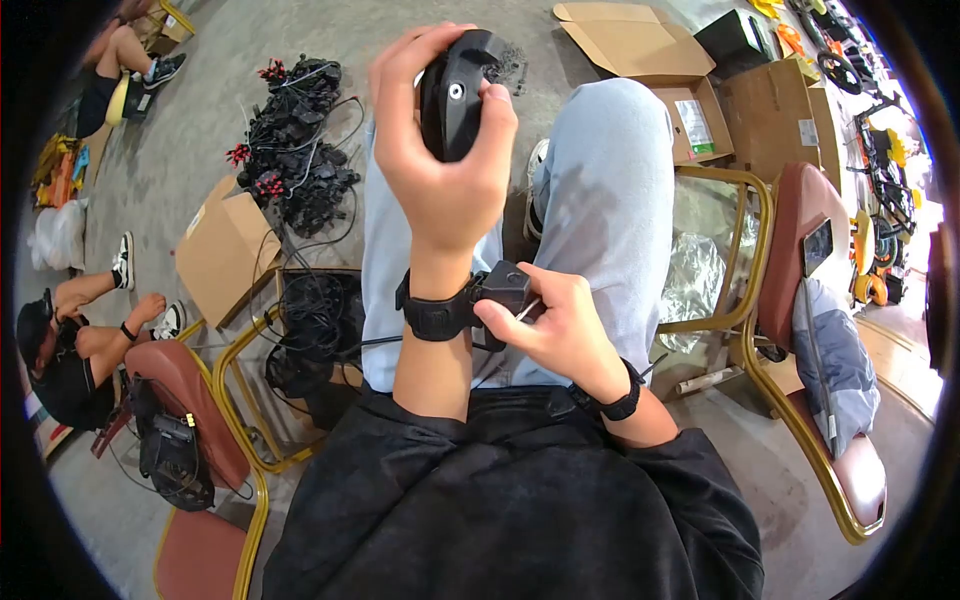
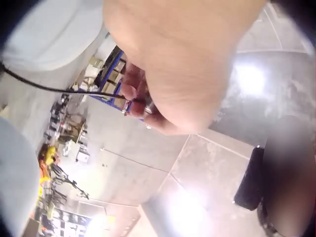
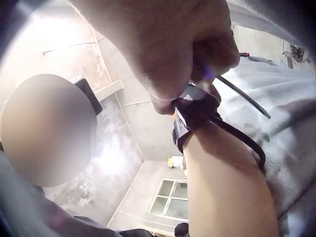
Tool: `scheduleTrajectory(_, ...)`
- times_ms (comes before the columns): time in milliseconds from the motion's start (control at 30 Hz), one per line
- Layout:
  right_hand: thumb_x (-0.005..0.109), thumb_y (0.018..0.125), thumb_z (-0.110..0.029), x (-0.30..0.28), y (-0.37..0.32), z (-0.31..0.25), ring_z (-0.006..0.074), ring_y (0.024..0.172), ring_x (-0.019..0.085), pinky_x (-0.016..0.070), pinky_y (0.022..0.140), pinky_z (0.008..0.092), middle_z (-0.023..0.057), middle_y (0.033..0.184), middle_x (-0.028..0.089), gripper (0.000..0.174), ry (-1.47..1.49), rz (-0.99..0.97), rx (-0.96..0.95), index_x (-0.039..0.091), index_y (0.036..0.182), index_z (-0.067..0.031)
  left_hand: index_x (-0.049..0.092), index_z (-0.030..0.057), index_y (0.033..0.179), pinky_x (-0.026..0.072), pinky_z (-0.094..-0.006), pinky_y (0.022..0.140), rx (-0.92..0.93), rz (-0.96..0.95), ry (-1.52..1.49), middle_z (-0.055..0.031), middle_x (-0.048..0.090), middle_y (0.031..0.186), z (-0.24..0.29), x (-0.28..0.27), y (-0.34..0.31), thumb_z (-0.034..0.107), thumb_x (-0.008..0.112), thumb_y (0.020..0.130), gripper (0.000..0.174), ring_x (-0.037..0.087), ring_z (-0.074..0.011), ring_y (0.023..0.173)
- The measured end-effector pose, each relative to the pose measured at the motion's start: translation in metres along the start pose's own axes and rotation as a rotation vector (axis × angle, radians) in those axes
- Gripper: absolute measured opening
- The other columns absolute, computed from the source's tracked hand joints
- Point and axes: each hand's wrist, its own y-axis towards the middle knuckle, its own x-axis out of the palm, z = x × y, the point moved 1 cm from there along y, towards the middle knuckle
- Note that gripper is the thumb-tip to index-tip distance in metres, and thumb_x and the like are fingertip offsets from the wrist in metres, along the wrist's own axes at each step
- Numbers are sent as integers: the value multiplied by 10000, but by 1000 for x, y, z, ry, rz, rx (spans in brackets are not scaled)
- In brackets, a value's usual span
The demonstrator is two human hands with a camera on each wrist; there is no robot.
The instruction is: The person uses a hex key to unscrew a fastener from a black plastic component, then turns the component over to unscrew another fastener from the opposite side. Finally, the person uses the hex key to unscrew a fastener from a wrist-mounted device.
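Note:
My left hand (image 1: 445,185) is raised above the knees, its fingers and thumb curled round a black curved device (image 1: 452,105) with a round silver fitting. A black strap (image 1: 440,318) circles the left wrist. On this strap sits a small black box-shaped camera (image 1: 507,285), which my right hand (image 1: 555,325) pinches between thumb and fingers. In the right wrist view, the right hand (image 3: 163,54) grips the small black camera (image 3: 197,103) against the left forearm (image 3: 227,182). A black cable (image 3: 242,140) loops from it. The left wrist view shows fingers (image 2: 131,91) around a thin black cable (image 2: 64,90).
A heap of black cables and parts (image 1: 300,150) lies on the floor at the left. Cardboard boxes (image 1: 770,115) stand at the right. Chairs (image 1: 190,400) flank me, one with a phone (image 1: 818,245). Another person (image 1: 75,365) sits at the left.

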Motion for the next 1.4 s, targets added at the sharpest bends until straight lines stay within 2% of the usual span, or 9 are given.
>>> scheduleTrajectory(167,900,723,-246,7,-6,-3,177,495,533,433,475,291,80,617,550,401,-338,122,-349,611,819,14,624,-16,1183,497,-219,780,-292,-63,4,-27,654,993,-12,2,-1,-30,679,839,348,605,-66,863)
scheduleTrajectory(333,911,710,-239,11,-7,2,189,524,513,434,485,310,74,666,543,427,-340,164,-491,586,846,3,629,-11,1181,497,-227,773,-141,-130,113,-47,668,1023,-10,3,3,-19,666,858,326,615,-77,856)
scheduleTrajectory(433,887,718,-318,9,-11,10,276,620,580,488,549,363,107,727,553,479,-371,93,-508,590,902,10,600,-24,1204,502,-269,729,-148,-68,-84,-84,659,1072,1,7,7,-33,650,858,350,623,-120,827)
scheduleTrajectory(600,901,704,-273,13,-16,5,256,590,557,470,528,348,85,720,548,450,-426,185,-649,596,890,1,508,-47,1259,483,-317,659,-338,139,-703,-143,617,1159,12,2,15,-66,639,830,449,628,-188,752)
scheduleTrajectory(800,903,718,-278,15,-25,-11,244,580,578,465,522,332,111,728,592,460,-426,133,-425,594,886,19,494,-42,1274,510,-281,747,61,148,-17,-100,664,874,17,-2,11,-30,646,875,427,626,-151,767)
scheduleTrajectory(900,891,739,-309,7,-22,-26,232,597,595,479,544,323,126,762,622,475,-394,36,-271,596,912,21,529,2,1251,520,-272,720,-247,148,-437,-71,663,863,19,-3,10,-36,664,860,415,642,-142,760)
scheduleTrajectory(1033,884,745,-353,-6,-16,-41,225,646,624,514,618,318,123,816,663,497,-309,-120,-259,626,993,-8,530,-24,1222,498,-309,706,-546,251,-728,-133,600,1175,16,-16,18,-49,638,843,394,620,-190,822)
scheduleTrajectory(1200,892,714,-383,4,-7,-50,220,657,623,527,654,312,103,802,661,549,-304,-51,-227,618,1005,-7,543,-17,1200,483,-316,714,-647,315,-925,-125,610,1123,-5,-19,14,-33,636,843,369,597,-189,821)
scheduleTrajectory(1400,890,687,-409,22,1,-48,213,601,597,498,589,320,109,690,613,526,-391,98,-296,578,792,0,558,-1,1230,467,-301,732,-835,479,-1697,-184,488,1225,-30,-19,5,-61,601,867,371,586,-182,846)
